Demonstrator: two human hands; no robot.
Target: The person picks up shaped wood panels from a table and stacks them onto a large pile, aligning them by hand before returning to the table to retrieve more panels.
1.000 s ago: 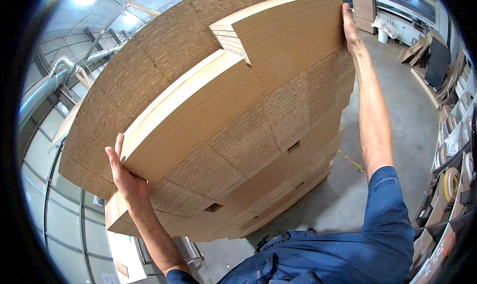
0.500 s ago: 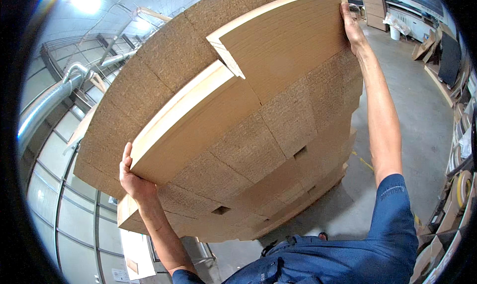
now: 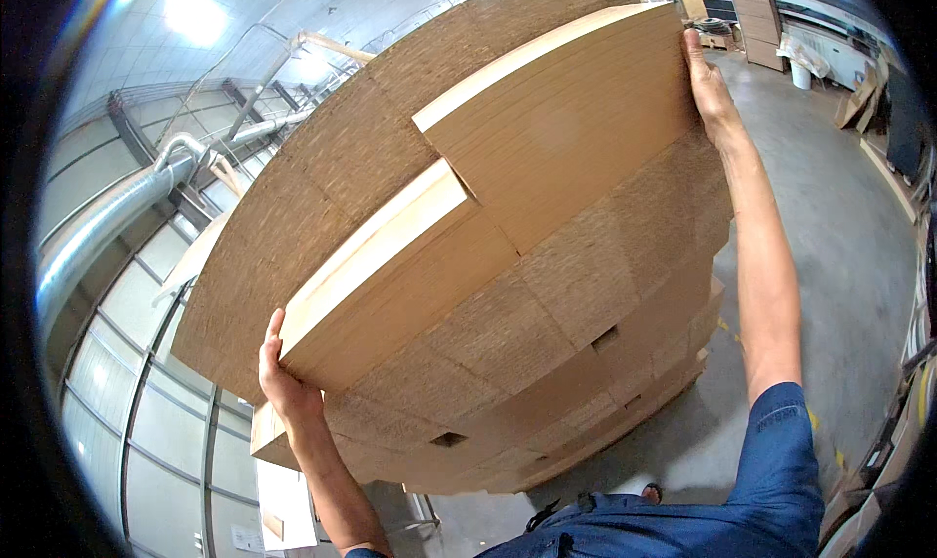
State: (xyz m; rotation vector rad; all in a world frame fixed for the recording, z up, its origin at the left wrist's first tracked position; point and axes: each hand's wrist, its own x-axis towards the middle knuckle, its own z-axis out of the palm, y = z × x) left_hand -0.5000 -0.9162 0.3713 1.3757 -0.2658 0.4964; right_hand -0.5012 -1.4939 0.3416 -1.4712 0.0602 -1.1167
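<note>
Two pale wood stacks sit side by side against a large brown particleboard-like pile (image 3: 547,304). Fine lines run along their near faces. The right stack (image 3: 566,109) stands taller than the left stack (image 3: 381,285), and their inner ends meet at a narrow dark gap. My left hand (image 3: 290,377) grips the outer end of the left stack, fingers pointing up along it. At the outer end of the right stack, my right hand (image 3: 712,94) presses with its thumb upward; its other fingers are mostly hidden.
Grey concrete floor (image 3: 830,236) runs along the right side. Further off stand a white bucket (image 3: 800,75) and leaning dark panels (image 3: 890,133). A silver duct (image 3: 102,221) and a panelled wall (image 3: 161,441) are on the left. Dark slots (image 3: 605,338) show in the pile's near side.
The near faces of the two stacks are closer to flush, and the right stack's inner end shows less. The whole view has shifted, with the scene lower and further right.
</note>
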